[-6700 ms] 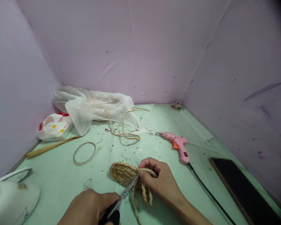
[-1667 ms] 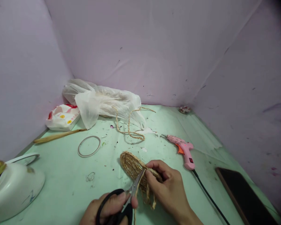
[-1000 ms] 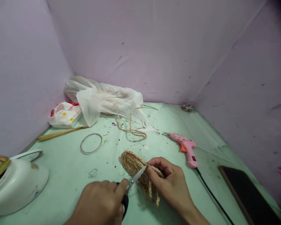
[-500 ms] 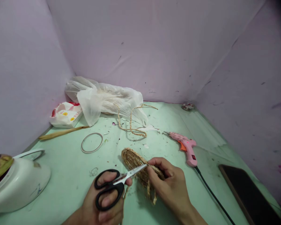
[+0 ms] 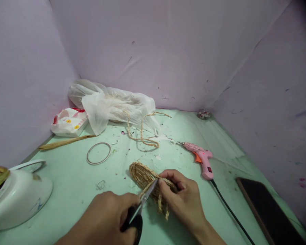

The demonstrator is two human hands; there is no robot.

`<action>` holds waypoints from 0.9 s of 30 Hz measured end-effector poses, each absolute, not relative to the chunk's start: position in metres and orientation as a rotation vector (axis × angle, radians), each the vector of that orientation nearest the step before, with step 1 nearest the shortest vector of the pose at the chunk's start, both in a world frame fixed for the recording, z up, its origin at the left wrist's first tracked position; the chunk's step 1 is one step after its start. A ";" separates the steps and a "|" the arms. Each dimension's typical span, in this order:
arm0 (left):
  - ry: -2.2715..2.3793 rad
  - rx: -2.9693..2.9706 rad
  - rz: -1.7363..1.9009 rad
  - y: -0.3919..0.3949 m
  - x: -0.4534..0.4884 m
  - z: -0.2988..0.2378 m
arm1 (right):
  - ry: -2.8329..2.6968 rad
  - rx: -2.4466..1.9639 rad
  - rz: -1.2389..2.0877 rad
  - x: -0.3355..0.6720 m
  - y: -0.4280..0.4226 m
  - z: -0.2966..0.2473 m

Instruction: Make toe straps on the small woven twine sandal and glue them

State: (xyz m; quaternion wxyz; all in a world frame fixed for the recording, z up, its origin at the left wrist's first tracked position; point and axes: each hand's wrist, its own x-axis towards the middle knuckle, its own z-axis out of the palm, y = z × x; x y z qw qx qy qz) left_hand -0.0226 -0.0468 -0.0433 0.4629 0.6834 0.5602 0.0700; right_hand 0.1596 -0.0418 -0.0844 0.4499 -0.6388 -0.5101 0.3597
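Observation:
My left hand (image 5: 105, 219) is closed round black-handled scissors (image 5: 140, 209), whose blades point up and right at a coiled oval of braided straw rope (image 5: 142, 175). My right hand (image 5: 182, 200) pinches the near end of that coil, where loose braid ends (image 5: 163, 207) hang down toward me. The blade tips sit right beside my right thumb and the braid. The coil rests on the green table top (image 5: 73, 187).
A pink glue gun (image 5: 201, 160) with a black cord lies to the right, a dark slab (image 5: 267, 209) beyond it. At the back are a white plastic bag (image 5: 112, 107), loose braid (image 5: 142, 134), a packet (image 5: 70, 120), a stick (image 5: 63, 143) and a ring (image 5: 98, 153). A white bowl (image 5: 15, 200) stands left.
My left hand turned over, knuckles now up, hiding the scissor handles, and the blades swung back against the braid by my right thumb. My right hand stayed on the coil.

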 end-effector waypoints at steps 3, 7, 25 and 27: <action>1.278 1.213 0.188 -0.041 -0.032 -0.029 | -1.218 -1.602 0.895 0.164 -0.038 -0.083; 1.706 1.607 0.370 -0.012 -0.056 -0.029 | -1.343 -1.493 1.100 0.174 -0.035 -0.073; 1.079 1.616 0.462 -0.042 -0.019 -0.035 | -2.121 -1.187 1.228 0.180 -0.058 -0.057; 1.053 1.613 0.399 -0.050 -0.014 -0.034 | -2.135 -1.217 1.115 0.175 -0.059 -0.057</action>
